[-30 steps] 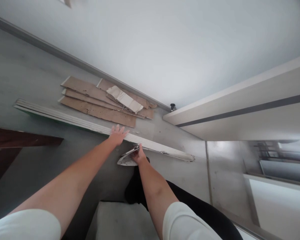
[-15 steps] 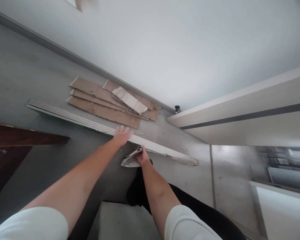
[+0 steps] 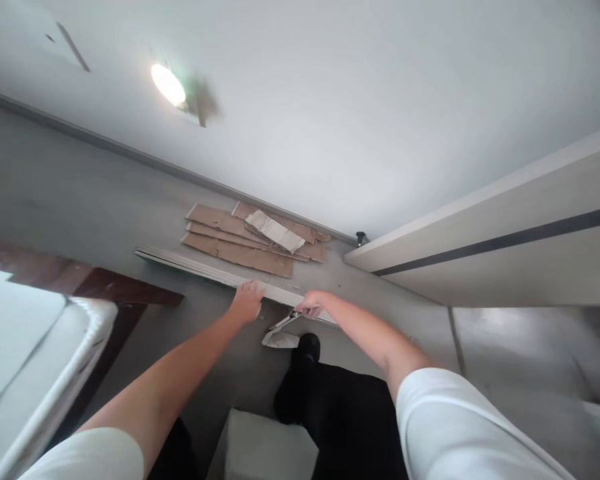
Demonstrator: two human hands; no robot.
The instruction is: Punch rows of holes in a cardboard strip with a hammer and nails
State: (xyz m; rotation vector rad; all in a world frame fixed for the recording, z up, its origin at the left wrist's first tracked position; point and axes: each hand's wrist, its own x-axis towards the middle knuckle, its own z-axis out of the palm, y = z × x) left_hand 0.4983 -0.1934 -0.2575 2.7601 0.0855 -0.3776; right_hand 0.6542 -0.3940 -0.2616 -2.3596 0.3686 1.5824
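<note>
A stack of long, thin boards with white edges and a green side (image 3: pixel 195 267) lies slanting across the floor before me. My left hand (image 3: pixel 248 302) is closed over the near edge of these boards, its fingers curled. To its right, my right hand (image 3: pixel 312 304) reaches across the stack, fingers bent and closed at the upper end of a torn, folded white strip (image 3: pixel 281 339). This strip hangs down beside the boards, near my shoe. My right fingertips are partly hidden.
Several brown broken strips (image 3: pixel 240 253) lie by the wall, with a crumpled pale piece (image 3: pixel 276 231) on top. A doorstop (image 3: pixel 361 238) stands near the door (image 3: pixel 480 247). A pale box (image 3: pixel 270 443) is below me; dark red wood (image 3: pixel 130 287) juts in from the left.
My left hand has gone from spread fingers to curled over the boards' edge. My right hand has turned and come up over the stack. The view has shifted, showing a bright light.
</note>
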